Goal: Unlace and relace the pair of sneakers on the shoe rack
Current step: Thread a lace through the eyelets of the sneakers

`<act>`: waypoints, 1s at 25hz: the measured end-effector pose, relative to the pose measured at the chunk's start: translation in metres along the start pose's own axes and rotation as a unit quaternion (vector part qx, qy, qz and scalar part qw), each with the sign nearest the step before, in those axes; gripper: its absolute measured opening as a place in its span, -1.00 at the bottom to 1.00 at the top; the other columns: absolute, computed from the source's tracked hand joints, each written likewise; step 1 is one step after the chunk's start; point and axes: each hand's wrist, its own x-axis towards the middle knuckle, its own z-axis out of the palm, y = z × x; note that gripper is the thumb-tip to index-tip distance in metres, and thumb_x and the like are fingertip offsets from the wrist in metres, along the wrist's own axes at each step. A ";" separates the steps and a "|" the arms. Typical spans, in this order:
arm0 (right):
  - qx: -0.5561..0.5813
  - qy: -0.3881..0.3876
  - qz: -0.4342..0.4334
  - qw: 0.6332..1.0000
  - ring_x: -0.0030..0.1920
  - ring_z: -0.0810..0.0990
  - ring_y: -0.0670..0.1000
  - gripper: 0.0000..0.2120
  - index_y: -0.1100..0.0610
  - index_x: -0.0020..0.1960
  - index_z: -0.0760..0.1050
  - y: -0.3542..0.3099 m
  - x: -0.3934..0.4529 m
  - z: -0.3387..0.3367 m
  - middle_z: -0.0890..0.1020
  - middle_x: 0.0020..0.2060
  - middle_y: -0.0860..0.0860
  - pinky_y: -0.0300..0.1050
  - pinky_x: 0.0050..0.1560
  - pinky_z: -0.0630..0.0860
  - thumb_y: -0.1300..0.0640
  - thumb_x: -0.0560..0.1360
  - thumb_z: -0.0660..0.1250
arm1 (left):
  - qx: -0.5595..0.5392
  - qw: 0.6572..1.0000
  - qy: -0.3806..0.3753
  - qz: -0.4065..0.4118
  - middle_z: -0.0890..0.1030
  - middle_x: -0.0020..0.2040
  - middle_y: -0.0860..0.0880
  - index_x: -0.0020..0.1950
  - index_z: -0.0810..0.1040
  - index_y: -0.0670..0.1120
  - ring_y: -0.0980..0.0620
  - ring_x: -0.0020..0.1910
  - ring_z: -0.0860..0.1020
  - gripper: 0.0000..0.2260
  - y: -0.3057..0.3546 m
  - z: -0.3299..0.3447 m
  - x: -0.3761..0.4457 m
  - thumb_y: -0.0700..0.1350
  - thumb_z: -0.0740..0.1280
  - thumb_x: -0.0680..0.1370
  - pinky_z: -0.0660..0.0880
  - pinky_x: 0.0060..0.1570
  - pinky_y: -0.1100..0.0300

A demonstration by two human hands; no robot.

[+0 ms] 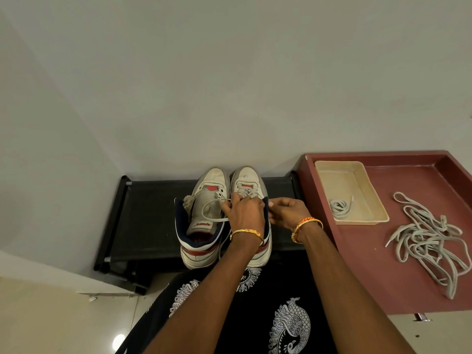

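left hand (pixel 242 213) pinches lace (pixel 213 209); right hand (pixel 287 213) pinches right sneaker (pixel 251 185) collar

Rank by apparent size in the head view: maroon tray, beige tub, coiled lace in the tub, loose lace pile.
1. maroon tray
2. beige tub and loose lace pile: similar spread, and the pile is nearer the camera, so unranked
3. coiled lace

left hand (pixel 242 215) pinches lace (pixel 212 213) | right hand (pixel 287 213) grips sneaker (pixel 251 190)
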 end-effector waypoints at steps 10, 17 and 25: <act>-0.131 0.198 -0.302 0.923 -0.13 0.60 0.10 -0.84 0.12 -0.16 0.45 -0.028 -0.030 0.006 0.58 -0.20 0.08 0.04 -0.12 0.60 0.32 0.53 0.22 | -0.030 0.996 -0.075 0.044 0.61 -0.06 -0.21 0.00 0.56 -0.17 -0.22 -0.04 0.57 -0.68 -0.010 0.004 -0.036 0.04 0.15 0.61 0.43 -0.16 0.07; 0.077 0.089 -0.494 0.861 -0.28 0.63 -0.03 -0.78 0.06 -0.15 0.37 -0.133 -0.111 -0.003 0.60 -0.29 0.01 -0.12 -0.16 0.61 0.33 0.58 0.14 | -0.034 0.992 -0.116 0.036 0.61 -0.07 -0.25 -0.04 0.59 -0.23 -0.26 -0.04 0.56 -0.59 -0.006 0.000 -0.037 0.04 0.09 0.63 0.44 -0.12 0.06; -0.280 0.072 -0.256 0.922 -0.16 0.51 0.02 -0.89 0.15 -0.15 0.42 -0.044 -0.032 0.005 0.55 -0.22 0.02 -0.24 -0.18 0.37 0.32 0.51 0.23 | -0.022 0.988 -0.150 0.042 0.60 -0.01 -0.25 -0.04 0.57 -0.24 -0.23 0.04 0.54 -0.51 -0.011 0.003 -0.035 0.14 0.05 0.63 0.43 -0.05 0.04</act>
